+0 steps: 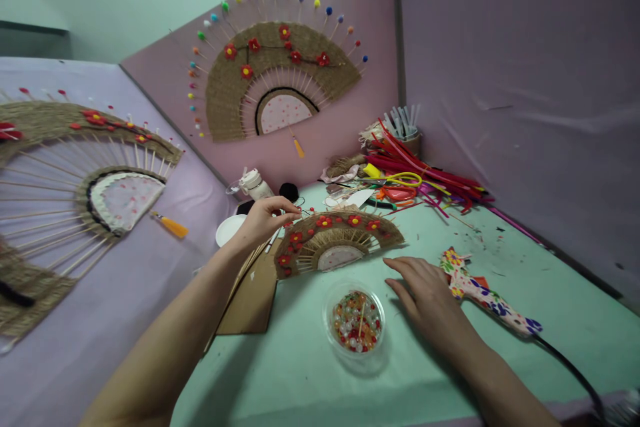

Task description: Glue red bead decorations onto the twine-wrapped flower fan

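A small fan-shaped craft piece [336,237] of brown jute with red flowers and thin sticks lies on the mint-green table [450,360]. My left hand [264,219] pinches its upper left edge between thumb and fingers. To the right of the fan, my right hand [425,297] rests flat on the table with fingers stretched out, holding nothing. A clear round bowl of coloured beads [356,321] with a stick in it sits just in front of the fan, left of my right hand.
A flower-patterned glue gun [487,297] with a black cord lies right of my right hand. Red pipe cleaners, yellow scissors and a cup of sticks [415,173] crowd the back. Cardboard [250,297] lies at left. Large finished fans [280,77] hang on the walls.
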Action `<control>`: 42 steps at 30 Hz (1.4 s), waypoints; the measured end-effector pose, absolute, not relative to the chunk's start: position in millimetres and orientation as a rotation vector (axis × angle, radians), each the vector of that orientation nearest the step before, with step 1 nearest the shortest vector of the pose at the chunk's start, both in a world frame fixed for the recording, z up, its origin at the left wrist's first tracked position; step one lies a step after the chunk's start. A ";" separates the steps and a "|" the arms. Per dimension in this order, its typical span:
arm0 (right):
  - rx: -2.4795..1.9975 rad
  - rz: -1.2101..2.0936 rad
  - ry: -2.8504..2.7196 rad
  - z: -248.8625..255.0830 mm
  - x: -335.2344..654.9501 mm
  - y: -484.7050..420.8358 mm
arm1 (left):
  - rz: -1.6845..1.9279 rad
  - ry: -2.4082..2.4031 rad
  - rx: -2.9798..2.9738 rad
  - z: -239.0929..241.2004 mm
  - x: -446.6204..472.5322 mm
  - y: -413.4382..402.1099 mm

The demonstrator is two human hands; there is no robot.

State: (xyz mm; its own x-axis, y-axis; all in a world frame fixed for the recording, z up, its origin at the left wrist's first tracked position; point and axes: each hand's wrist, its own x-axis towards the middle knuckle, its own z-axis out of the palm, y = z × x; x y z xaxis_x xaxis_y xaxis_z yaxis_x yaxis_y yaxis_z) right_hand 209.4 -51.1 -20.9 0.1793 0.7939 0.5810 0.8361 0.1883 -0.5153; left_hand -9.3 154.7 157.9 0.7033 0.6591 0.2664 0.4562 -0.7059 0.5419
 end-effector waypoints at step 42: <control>-1.581 -0.037 -1.588 -22.4 208.6 -50.8 | 0.668 0.912 2.454 153.8 -11.0 147.5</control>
